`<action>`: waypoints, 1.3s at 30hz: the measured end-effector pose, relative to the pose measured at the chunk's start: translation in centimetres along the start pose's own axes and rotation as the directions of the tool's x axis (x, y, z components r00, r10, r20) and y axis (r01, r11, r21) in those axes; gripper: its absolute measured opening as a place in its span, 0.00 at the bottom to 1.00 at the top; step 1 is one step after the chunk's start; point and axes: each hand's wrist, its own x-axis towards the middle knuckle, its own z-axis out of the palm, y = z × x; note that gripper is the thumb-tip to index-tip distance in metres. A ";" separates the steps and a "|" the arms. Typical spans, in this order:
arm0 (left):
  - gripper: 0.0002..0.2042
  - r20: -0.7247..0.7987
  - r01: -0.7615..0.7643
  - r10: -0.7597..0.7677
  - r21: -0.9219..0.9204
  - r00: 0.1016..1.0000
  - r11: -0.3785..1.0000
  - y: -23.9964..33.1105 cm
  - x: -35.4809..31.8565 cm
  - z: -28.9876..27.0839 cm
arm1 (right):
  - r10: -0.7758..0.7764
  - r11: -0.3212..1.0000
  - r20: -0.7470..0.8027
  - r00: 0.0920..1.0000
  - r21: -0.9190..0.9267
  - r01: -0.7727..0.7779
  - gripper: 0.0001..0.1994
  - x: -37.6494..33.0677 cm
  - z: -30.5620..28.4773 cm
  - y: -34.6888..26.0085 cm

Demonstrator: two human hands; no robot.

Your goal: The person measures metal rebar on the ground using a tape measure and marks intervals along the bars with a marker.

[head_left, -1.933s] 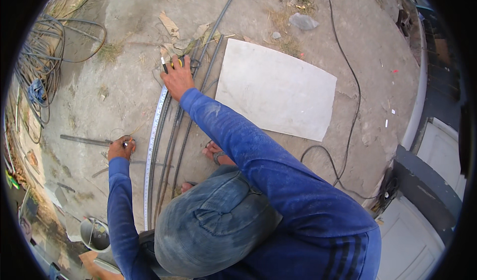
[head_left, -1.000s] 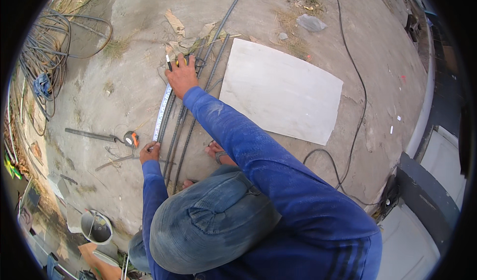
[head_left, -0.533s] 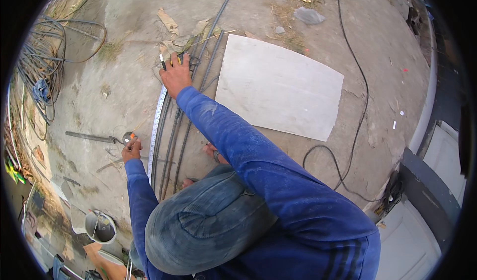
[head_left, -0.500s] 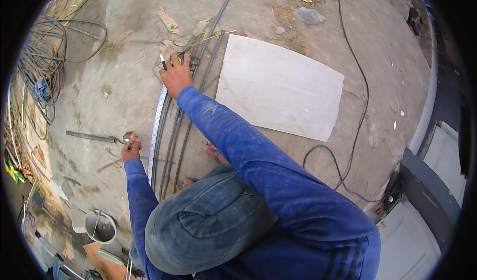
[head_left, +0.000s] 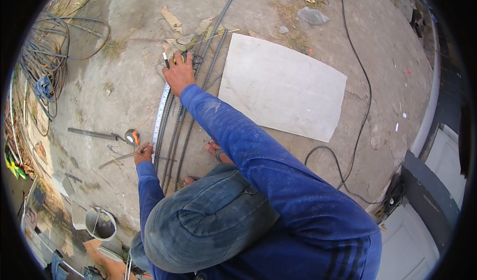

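My right hand (head_left: 180,75) is at the far end of a white measuring tape blade (head_left: 160,113). Its fingers curl over a yellow and black tape measure (head_left: 182,56), partly hidden. A black and white marker (head_left: 166,60) sticks up between the fingers. Beside the blade run several ribbed steel bars (head_left: 173,136), some reaching beyond my right hand. At the blade's near end, my left hand (head_left: 143,153) is closed, its fingertips on the blade's edge. An orange and black tape measure (head_left: 132,137) lies on the ground just beyond my left hand.
A white board (head_left: 283,86) lies flat right of the bars. A dark cable (head_left: 365,76) snakes past it. Coiled rods (head_left: 47,56) are at far left, with a dark bar (head_left: 94,133) nearer. A bucket (head_left: 101,224) stands near left. My bare foot (head_left: 213,148) is beside the bars.
My left hand has left the orange and black tape measure and moved right to the blade. The length of blade that ran nearer than that hand no longer shows. My right hand stays put.
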 end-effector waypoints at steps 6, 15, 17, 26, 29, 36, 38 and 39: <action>0.22 -0.016 -0.009 0.008 -0.018 1.000 1.000 1.4 -0.4 0.0 | -0.014 1.000 0.017 1.000 -0.018 0.014 0.10 -0.1 -0.3 -0.1; 0.22 0.007 0.031 -0.030 -0.041 1.000 0.999 2.3 -0.6 0.5 | -0.029 0.999 -0.001 1.000 -0.039 0.029 0.10 -0.1 -0.2 0.2; 0.22 0.002 0.049 -0.049 -0.058 0.999 0.997 2.0 -0.6 0.3 | -0.037 0.999 0.009 0.999 -0.032 0.037 0.10 0.0 -0.5 0.1; 0.20 0.012 0.032 -0.031 -0.057 0.999 0.998 3.0 -0.7 1.0 | -0.042 0.998 0.000 0.999 -0.040 0.042 0.09 0.1 -0.5 0.4; 0.20 -0.006 0.006 -0.007 -0.076 1.000 0.997 3.2 -0.7 1.2 | -0.042 0.998 -0.001 0.999 -0.049 0.042 0.08 0.0 -0.5 0.5; 0.19 -0.024 0.043 -0.045 -0.071 0.999 0.997 2.8 -0.9 1.5 | -0.068 0.997 0.035 0.997 -0.022 0.068 0.10 0.2 0.0 0.4; 0.21 -0.002 0.130 -0.130 -0.068 0.991 0.989 3.4 -0.9 1.9 | -0.088 0.994 0.025 0.996 -0.067 0.089 0.09 0.0 -0.3 0.5; 0.22 -0.043 0.119 -0.120 -0.009 0.992 0.993 3.1 -0.7 2.0 | -0.091 0.994 0.013 0.996 -0.066 0.092 0.09 0.1 -0.4 0.6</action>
